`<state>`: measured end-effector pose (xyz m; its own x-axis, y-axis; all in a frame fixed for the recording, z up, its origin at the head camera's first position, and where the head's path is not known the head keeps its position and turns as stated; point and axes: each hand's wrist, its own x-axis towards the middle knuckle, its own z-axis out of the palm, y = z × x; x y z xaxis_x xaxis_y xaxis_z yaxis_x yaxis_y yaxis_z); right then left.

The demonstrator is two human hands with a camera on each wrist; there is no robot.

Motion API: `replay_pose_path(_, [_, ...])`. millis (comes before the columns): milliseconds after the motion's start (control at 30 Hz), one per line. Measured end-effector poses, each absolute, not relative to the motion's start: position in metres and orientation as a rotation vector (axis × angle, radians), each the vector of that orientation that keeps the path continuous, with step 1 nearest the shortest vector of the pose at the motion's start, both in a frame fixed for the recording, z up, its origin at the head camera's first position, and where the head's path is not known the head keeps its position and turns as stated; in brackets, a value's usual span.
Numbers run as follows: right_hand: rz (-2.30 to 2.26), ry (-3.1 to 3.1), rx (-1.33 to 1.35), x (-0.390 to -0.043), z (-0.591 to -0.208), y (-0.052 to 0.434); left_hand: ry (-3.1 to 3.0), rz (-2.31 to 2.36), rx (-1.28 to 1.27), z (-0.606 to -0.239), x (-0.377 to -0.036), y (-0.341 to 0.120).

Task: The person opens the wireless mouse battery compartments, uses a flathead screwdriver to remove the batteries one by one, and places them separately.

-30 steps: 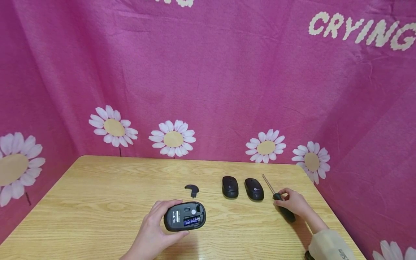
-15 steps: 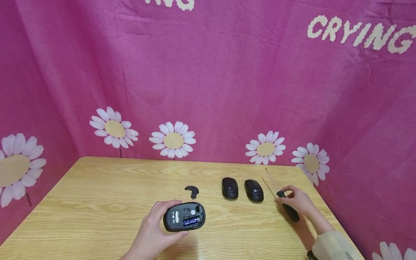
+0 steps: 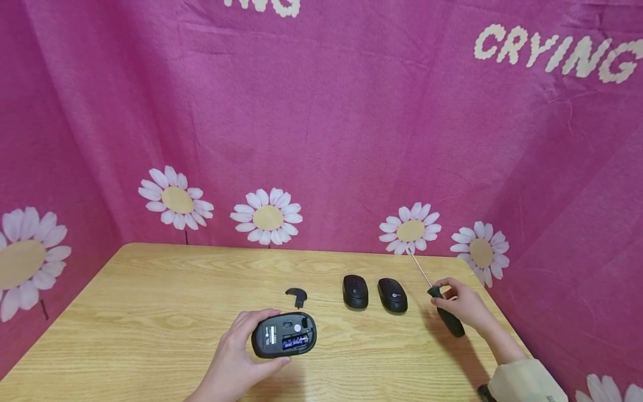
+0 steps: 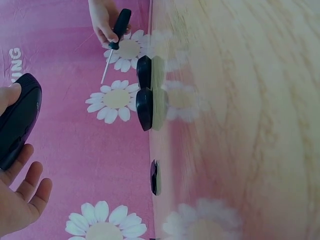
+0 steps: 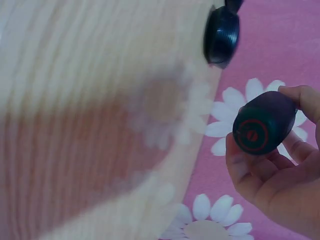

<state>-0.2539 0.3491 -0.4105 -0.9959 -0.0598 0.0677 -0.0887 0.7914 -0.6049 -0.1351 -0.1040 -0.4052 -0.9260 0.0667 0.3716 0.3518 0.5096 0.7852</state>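
Observation:
My left hand (image 3: 239, 353) grips a black computer mouse (image 3: 273, 349) by its two long sides, its underside turned toward the head camera. A blue battery (image 3: 295, 342) lies in the mouse's uncovered compartment. Behind it on the table sits the dark battery cover (image 3: 297, 296). Over at the right, my right hand (image 3: 464, 304) pinches a screwdriver (image 3: 449, 320) near the front of its dark handle. The thin shaft points away and up to the left, off the table. In the right wrist view the handle's end (image 5: 257, 130) shows a red ring.
Two more black mice, a left one (image 3: 355, 291) and a right one (image 3: 393, 295), stand upright on the wooden table (image 3: 166, 312) between my hands. A pink curtain (image 3: 321, 123) with daisies hangs behind and along both sides.
My right hand has lifted the screwdriver off the table, and its tip has risen. The left hand and its mouse stay nearly in place.

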Motion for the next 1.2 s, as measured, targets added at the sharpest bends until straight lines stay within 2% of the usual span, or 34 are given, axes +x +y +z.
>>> replay_pose_path(567, [0.962,-2.684,0.374,-0.243,-0.365,0.331,-2.402,-1.319,-0.406,-0.41,-0.139,-0.106])
replay_pose_path(1200, [0.964,-2.53,0.425,-0.223,-0.333,0.298,-2.373,-1.294,-0.411,-0.408,-0.139,-0.109])
